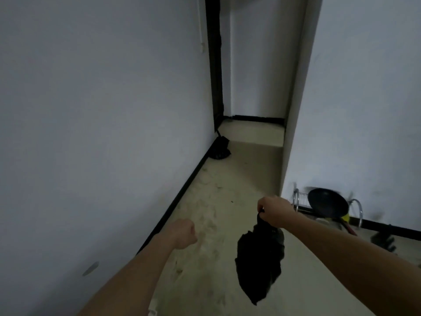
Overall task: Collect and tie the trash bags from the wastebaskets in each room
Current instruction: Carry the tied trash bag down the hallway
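Right hand (pixel 274 210) grasps the neck of a black bag (pixel 259 263) hanging above the floor (pixel 227 179), right of the clenched, empty left hand (pixel 184 233); second bag (pixel 219 148) lies far ahead.

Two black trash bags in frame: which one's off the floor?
The black plastic trash bag hanging from the right hand, pinched at its neck. The other black bag sits on the floor against the left wall, farther down the hallway.

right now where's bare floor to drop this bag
Bare pale floor runs ahead between the black baseboard and the white wall corner. Crowded: dark bag by the doorway, black frying pan in a rack on the right.
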The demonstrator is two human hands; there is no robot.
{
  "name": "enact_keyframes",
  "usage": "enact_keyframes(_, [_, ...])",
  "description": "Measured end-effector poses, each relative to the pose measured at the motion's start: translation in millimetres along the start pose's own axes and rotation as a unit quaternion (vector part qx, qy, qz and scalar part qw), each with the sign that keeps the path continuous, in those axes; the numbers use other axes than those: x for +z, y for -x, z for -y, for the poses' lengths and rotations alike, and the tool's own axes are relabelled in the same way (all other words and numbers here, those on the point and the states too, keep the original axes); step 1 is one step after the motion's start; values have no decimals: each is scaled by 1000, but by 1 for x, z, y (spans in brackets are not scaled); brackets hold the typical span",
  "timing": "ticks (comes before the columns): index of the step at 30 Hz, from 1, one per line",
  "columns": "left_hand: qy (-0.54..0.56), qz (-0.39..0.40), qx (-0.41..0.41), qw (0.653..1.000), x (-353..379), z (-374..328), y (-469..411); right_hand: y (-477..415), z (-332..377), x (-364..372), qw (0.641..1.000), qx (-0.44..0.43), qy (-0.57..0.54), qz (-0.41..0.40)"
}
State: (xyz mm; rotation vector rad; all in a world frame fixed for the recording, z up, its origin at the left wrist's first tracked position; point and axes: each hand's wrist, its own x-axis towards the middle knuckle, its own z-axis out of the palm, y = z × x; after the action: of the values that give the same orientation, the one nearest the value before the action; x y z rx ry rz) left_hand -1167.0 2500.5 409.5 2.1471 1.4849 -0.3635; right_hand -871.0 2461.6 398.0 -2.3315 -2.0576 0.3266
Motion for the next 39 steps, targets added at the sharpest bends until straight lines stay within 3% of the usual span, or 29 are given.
enact_keyframes(6, [40, 17, -15, 999, -78, 43, -161, -185, 1, -15, 1000, -10, -1, -6])
enact_keyframes(13, [22, 12, 20, 999, -204, 72, -357, -394, -16, -45, 997, 59, -45, 11])
enact_keyframes(22, [-10, 16, 46, 999, -327, 63, -586, -625, -47, -81, 994, 60, -91, 14])
enact_keyframes(30, [4, 38, -23, 999, -402, 61, -805, -862, -89, -54, 986, 42, -135, 85])
enact_keyframes(39, [46, 32, -62, 996, -488, 68, -983, -1078, -114, -74, 975, 49, -169, 133])
